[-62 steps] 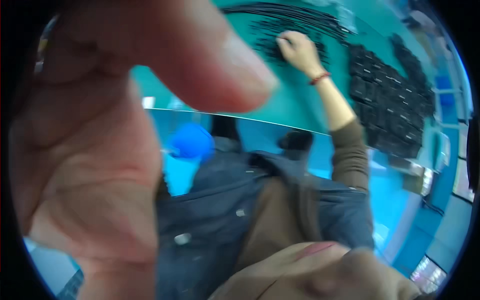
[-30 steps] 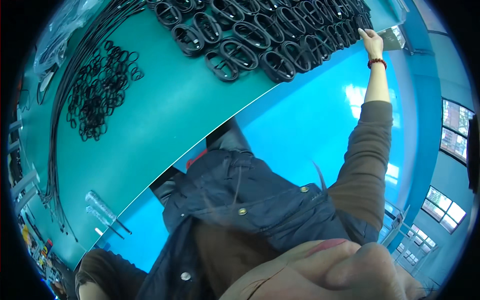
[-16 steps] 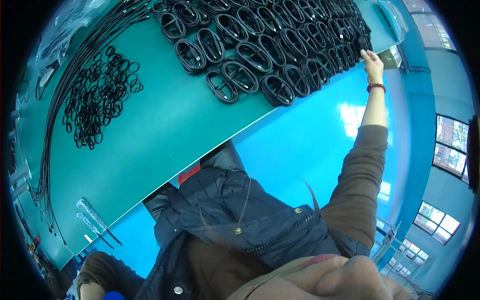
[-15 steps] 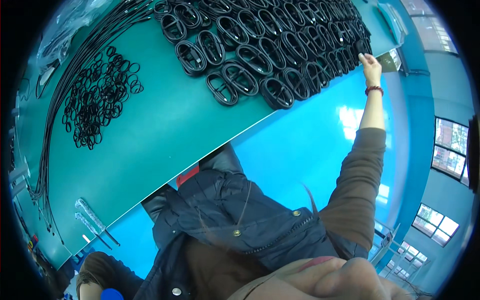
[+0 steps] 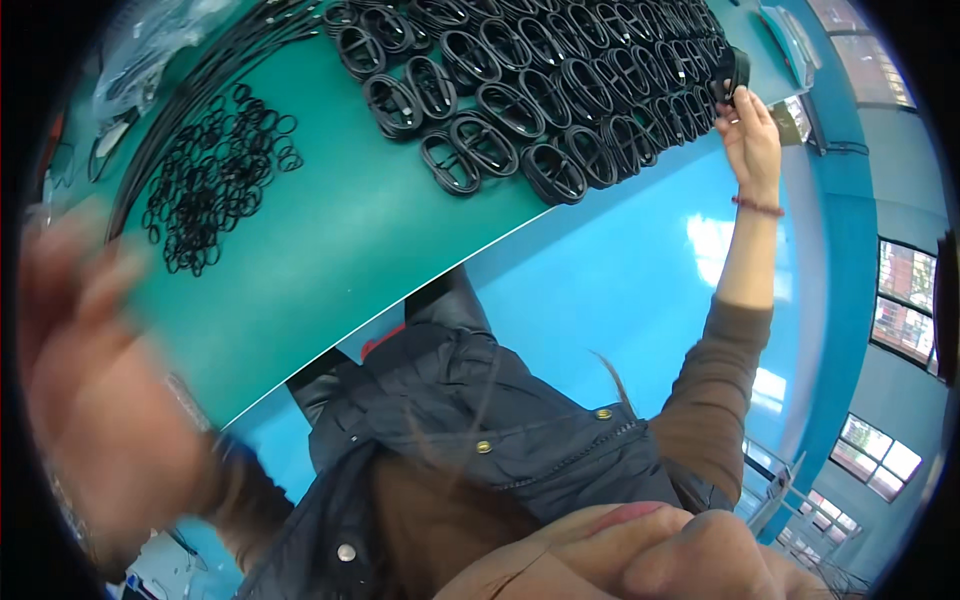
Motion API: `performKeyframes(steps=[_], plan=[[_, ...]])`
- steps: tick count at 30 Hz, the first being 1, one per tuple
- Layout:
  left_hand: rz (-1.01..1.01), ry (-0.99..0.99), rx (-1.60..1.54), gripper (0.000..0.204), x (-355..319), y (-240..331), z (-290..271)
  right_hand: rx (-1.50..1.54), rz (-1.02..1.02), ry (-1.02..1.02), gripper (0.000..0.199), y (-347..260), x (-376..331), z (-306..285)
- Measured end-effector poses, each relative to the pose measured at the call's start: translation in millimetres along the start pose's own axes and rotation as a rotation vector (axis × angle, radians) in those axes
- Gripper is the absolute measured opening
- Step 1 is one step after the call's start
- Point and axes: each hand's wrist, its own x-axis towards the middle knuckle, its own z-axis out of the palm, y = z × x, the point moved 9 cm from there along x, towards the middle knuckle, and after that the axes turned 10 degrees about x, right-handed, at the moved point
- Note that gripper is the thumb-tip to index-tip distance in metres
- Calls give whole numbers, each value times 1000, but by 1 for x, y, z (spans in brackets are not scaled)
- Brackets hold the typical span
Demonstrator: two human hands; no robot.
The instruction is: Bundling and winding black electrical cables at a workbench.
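The coiled black cable (image 5: 738, 72) sits at the far right end of the rows on the green table (image 5: 330, 240), pinched in the right hand (image 5: 752, 135). It looks light and springy, best gripped across its bundled middle. The left hand (image 5: 95, 390), blurred and raised, seems spread and empty.

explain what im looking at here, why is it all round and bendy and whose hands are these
It is one picture from a wide fisheye camera worn on a person's head, looking down; the lens bends straight edges. The right hand reaches far out to a coiled black cable at the edge of many rows of coiled cables on a green table. Whether it grips that coil is unclear. Small black rings lie in a loose heap further left. The left hand is a close blur; nothing shows in it. Below is the person's dark jacket.
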Motion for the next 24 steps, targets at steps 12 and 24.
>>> performKeyframes(steps=[12, 24], plan=[[-597, -221, -167, 17, -27, -146, 195, 294, 122, -543, 16, 14, -163, 166], [-428, -125, -75, 18, -38, -142, 191, 86, -138, -555, 23, -7, -192, 183]])
